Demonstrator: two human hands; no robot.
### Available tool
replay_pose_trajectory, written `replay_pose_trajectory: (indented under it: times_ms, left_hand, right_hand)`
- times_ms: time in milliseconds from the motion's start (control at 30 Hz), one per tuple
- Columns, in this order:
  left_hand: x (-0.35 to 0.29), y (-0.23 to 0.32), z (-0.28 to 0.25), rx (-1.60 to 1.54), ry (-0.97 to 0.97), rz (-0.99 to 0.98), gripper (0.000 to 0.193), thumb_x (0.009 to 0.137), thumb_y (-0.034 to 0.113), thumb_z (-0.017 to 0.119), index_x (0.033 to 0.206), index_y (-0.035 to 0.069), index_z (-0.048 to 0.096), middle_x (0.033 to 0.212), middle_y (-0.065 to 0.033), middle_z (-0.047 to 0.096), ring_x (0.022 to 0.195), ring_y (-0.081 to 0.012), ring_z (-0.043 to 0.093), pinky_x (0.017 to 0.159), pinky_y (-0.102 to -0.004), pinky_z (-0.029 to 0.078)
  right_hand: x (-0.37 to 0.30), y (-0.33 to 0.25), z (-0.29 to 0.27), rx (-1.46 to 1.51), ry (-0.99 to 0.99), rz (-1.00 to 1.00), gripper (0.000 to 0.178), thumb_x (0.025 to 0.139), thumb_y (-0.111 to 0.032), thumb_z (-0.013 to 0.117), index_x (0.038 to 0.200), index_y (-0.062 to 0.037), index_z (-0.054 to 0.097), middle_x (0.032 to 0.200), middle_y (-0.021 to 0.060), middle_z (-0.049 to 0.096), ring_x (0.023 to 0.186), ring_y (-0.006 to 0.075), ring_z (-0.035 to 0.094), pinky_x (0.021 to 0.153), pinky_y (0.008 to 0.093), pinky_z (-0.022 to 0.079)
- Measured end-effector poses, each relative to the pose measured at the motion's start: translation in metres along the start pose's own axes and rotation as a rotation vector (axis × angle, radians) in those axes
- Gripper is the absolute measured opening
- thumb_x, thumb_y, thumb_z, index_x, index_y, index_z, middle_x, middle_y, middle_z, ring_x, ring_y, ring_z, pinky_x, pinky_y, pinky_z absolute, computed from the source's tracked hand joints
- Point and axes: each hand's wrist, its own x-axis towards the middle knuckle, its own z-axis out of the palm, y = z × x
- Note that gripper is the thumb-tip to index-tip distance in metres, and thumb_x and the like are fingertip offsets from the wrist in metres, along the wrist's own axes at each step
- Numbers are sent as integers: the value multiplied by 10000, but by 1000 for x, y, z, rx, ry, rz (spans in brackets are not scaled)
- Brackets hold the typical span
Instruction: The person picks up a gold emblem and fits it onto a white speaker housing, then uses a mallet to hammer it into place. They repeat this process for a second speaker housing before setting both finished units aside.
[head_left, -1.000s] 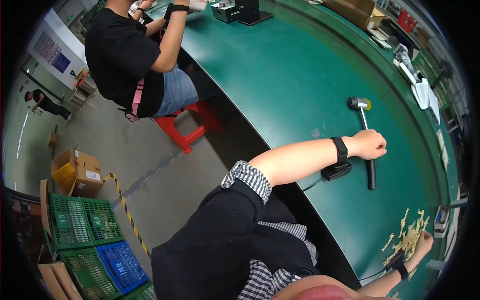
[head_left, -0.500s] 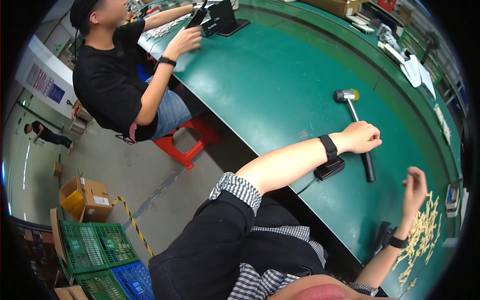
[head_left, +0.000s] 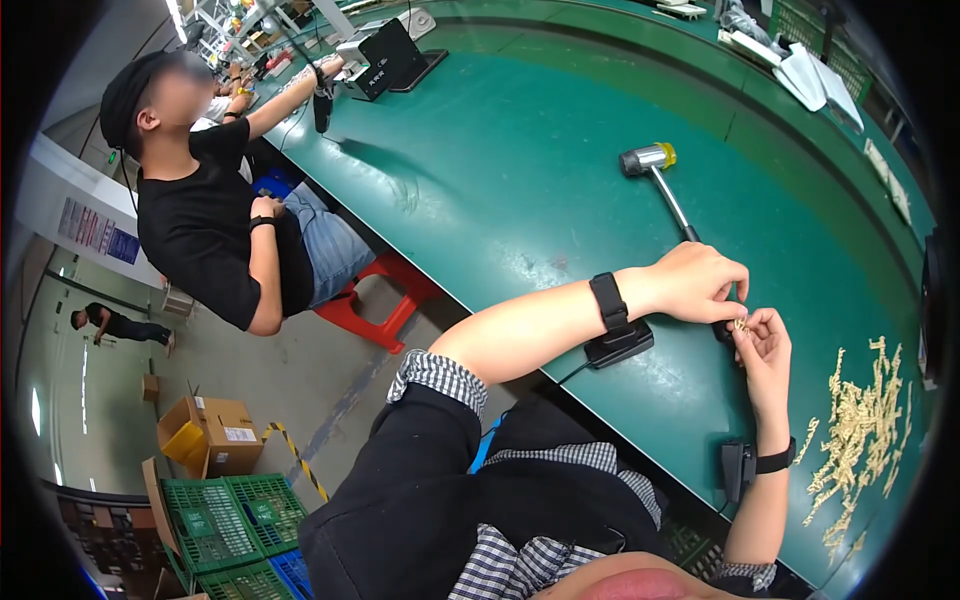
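A small golden strip-like piece (head_left: 740, 325) is pinched between the fingertips of my right hand (head_left: 767, 352). Close against it, my left hand (head_left: 692, 283) reaches across with curled fingers, thumb and forefinger near the same piece; what they grip is hidden. Under the left hand lies a mallet (head_left: 668, 195) with a silver shaft, one black face and one yellow face; most of its dark handle is covered by my hands. To the right of my right forearm, a loose heap of similar golden pieces (head_left: 860, 430) spreads over the green table (head_left: 560, 150).
Straps hold small black devices (head_left: 618, 343) (head_left: 738, 470) at my wrists. A co-worker (head_left: 200, 220) sits at far left on a red stool (head_left: 385, 310), beside a black box (head_left: 380, 60) on the table. Green crates (head_left: 215, 510) and a cardboard box (head_left: 212, 432) stand on the floor at left.
My right hand has moved from beside the heap to meet my left hand, with a golden piece in its fingertips. The co-worker's nearer hand has dropped to the lap.
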Motion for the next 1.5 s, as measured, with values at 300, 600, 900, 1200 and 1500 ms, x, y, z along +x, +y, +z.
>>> replay_pose_trajectory:
  times_ms: [300,600,900,1200,1500]
  left_hand:
    - [1,-4,1,-77,-37,40,253,808,326,681,809,74,666,510,-33,562,448,-162,532,460,-303,382]
    - [2,-2,2,-141,-110,51,179,818,254,680,840,78,662,511,-38,567,435,-156,520,449,-309,360]
    - [2,-7,4,-146,-89,70,174,850,232,641,833,59,631,518,-41,567,443,-159,523,456,-310,364]
    - [2,-8,4,-149,-67,35,217,857,251,638,845,38,599,532,-50,574,452,-157,533,454,-308,371]
    - [2,-3,1,-135,-87,48,263,812,282,684,816,33,599,549,-56,595,479,-164,570,460,-304,403]
  right_hand:
    - [-2,-7,-1,86,69,5,271,893,-59,590,1121,-53,445,905,29,640,631,18,474,531,152,342]
    - [-2,-7,-4,27,31,36,328,897,-70,587,1188,-48,437,880,16,641,626,21,479,543,151,346]
    - [2,-6,-6,85,38,43,261,906,-67,579,1139,-13,474,923,54,655,673,39,528,603,165,410]
    - [1,-4,-9,98,32,43,182,912,-66,568,1077,-3,524,918,61,641,720,55,545,664,182,435]
    - [2,-2,-14,87,12,39,163,916,-64,561,1063,1,531,889,44,626,722,57,538,666,184,427]
